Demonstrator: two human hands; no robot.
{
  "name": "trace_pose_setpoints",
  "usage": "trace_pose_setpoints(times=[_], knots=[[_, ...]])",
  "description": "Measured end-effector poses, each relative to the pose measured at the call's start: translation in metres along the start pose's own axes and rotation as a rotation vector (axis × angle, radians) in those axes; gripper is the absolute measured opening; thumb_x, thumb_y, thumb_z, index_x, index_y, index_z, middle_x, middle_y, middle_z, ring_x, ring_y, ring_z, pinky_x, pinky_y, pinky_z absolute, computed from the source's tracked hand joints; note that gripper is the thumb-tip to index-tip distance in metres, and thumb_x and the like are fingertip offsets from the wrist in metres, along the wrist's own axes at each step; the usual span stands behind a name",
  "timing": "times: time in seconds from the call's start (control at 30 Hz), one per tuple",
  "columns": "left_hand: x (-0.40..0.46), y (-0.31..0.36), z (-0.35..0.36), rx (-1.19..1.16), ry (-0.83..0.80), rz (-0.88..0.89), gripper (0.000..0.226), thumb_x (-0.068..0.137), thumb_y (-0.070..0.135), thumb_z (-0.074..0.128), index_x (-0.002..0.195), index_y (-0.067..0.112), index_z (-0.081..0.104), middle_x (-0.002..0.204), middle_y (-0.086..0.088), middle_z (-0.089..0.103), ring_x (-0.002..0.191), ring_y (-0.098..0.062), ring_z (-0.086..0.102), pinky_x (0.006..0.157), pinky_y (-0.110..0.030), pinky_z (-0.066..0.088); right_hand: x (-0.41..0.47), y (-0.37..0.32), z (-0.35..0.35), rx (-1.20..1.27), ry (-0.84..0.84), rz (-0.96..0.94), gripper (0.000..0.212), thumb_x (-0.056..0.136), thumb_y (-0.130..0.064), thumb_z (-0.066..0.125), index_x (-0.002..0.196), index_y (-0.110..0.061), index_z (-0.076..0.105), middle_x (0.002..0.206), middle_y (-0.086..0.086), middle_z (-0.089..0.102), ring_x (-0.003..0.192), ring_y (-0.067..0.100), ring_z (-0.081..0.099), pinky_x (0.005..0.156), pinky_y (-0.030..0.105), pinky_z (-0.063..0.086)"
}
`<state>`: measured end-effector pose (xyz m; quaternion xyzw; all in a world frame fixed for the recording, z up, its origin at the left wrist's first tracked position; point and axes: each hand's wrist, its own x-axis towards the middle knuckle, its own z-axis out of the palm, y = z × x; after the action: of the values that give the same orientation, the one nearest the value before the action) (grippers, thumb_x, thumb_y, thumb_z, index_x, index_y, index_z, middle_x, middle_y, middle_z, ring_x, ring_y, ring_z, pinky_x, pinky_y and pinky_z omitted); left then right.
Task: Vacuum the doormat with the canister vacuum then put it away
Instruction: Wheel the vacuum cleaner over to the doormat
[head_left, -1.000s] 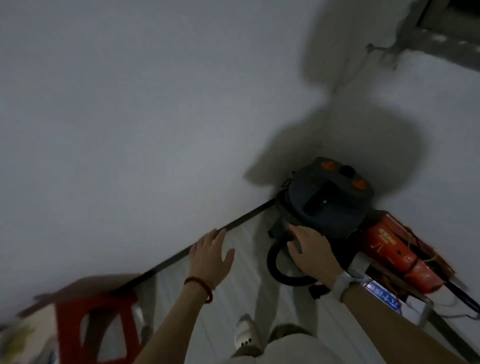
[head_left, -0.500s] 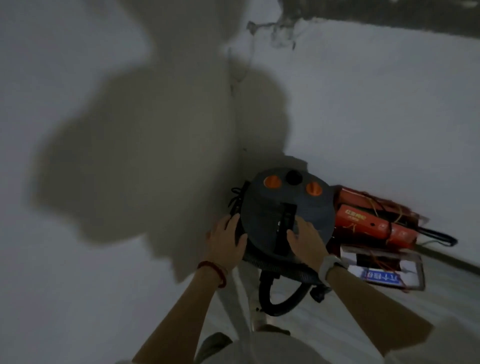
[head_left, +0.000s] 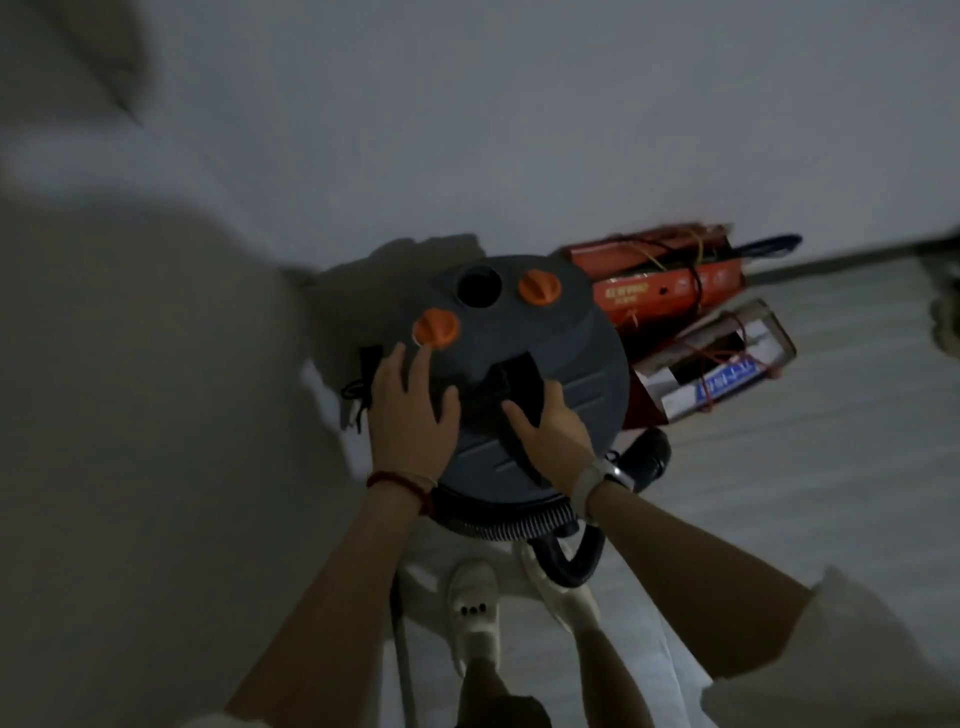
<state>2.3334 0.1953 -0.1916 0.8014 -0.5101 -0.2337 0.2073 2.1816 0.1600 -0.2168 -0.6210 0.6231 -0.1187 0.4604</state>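
The canister vacuum (head_left: 576, 364) stands on the floor in the corner of two white walls. Its dark grey lid carries two orange knobs (head_left: 435, 328) and an open round port. My left hand (head_left: 410, 415) lies flat on the left side of the lid, fingertips touching the nearer orange knob. My right hand (head_left: 550, 431) grips the black carry handle (head_left: 511, 382) in the middle of the lid. The ribbed hose (head_left: 498, 527) is wound round the canister's base, and a black loop (head_left: 574, 566) of it hangs at the front. No doormat is in view.
Red cardboard boxes (head_left: 670, 291) tied with string lie against the wall to the right of the canister, with an open box (head_left: 727, 374) in front of them. The walls close off the left and the back. My white shoe (head_left: 474, 613) stands on pale floor below the canister.
My left hand has moved from the air onto the vacuum's lid. My right hand has shifted from the canister's side to the top handle. The view has swung to look down on the vacuum.
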Motion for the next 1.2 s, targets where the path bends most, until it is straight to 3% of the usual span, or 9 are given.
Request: trace_pose_setpoints(times=[0.17,0.33,0.5,0.6,0.77,0.93,1.2], knots=[[-0.003,-0.013,0.013,-0.007,0.008,0.052,0.053,0.092,0.027,0.052,0.139,0.008,0.038,0.150,-0.022,0.023,0.139,-0.040,0.017,0.113,-0.052,0.022,-0.012,0.005,0.003,0.027,0.055,-0.014,0.042,0.091,-0.037,0.051,0.120,-0.010,0.038,0.100,0.012,0.063,0.082,0.030,0.063,0.066,0.048,0.052],[-0.025,-0.023,0.025,0.166,-0.067,0.251,0.062,0.085,0.047,0.041,0.135,0.011,0.047,0.144,-0.025,0.036,0.131,-0.050,0.029,0.101,-0.063,0.033,-0.057,0.023,0.009,0.072,0.057,0.079,0.043,0.090,-0.040,0.052,0.120,-0.013,0.038,0.106,0.011,0.063,0.091,0.030,0.062,0.074,0.046,0.052],[-0.065,-0.030,0.044,0.285,-0.191,0.366,0.065,0.085,0.070,0.029,0.135,0.030,0.043,0.152,-0.011,0.020,0.135,-0.042,0.018,0.093,-0.072,0.034,-0.119,0.056,0.006,0.072,0.057,0.131,0.047,0.089,-0.041,0.054,0.123,-0.013,0.039,0.105,0.012,0.064,0.090,0.030,0.062,0.074,0.045,0.051],[-0.087,-0.030,0.056,0.310,-0.232,0.476,0.065,0.083,0.076,0.028,0.131,0.034,0.042,0.149,-0.008,0.020,0.133,-0.043,0.022,0.090,-0.071,0.036,-0.152,0.080,-0.004,0.064,0.094,0.120,0.047,0.088,-0.042,0.056,0.121,-0.011,0.042,0.099,0.012,0.065,0.085,0.031,0.063,0.068,0.046,0.052],[-0.097,0.022,0.085,0.358,-0.340,0.499,0.078,0.068,0.076,0.039,0.135,0.037,0.045,0.154,-0.006,0.023,0.140,-0.037,0.019,0.102,-0.067,0.025,-0.169,0.122,-0.042,0.081,0.161,0.157,0.047,0.088,-0.042,0.055,0.123,-0.012,0.042,0.101,0.013,0.064,0.087,0.032,0.062,0.071,0.044,0.051],[-0.165,0.047,0.132,0.446,-0.164,0.514,0.063,0.075,0.069,0.049,0.128,0.034,0.051,0.138,-0.014,0.047,0.121,-0.038,0.048,0.087,-0.060,0.043,-0.204,0.180,-0.089,-0.064,0.093,0.133,0.048,0.088,-0.044,0.054,0.123,-0.014,0.042,0.104,0.011,0.064,0.092,0.030,0.062,0.072,0.039,0.049],[-0.269,0.089,0.192,0.442,-0.082,0.607,0.058,0.084,0.066,0.034,0.128,0.030,0.047,0.133,-0.010,0.041,0.122,-0.038,0.040,0.095,-0.059,0.041,-0.272,0.262,-0.148,-0.153,0.069,0.085,0.052,0.086,-0.046,0.056,0.126,-0.016,0.043,0.112,0.007,0.063,0.101,0.027,0.061,0.077,0.037,0.048]])
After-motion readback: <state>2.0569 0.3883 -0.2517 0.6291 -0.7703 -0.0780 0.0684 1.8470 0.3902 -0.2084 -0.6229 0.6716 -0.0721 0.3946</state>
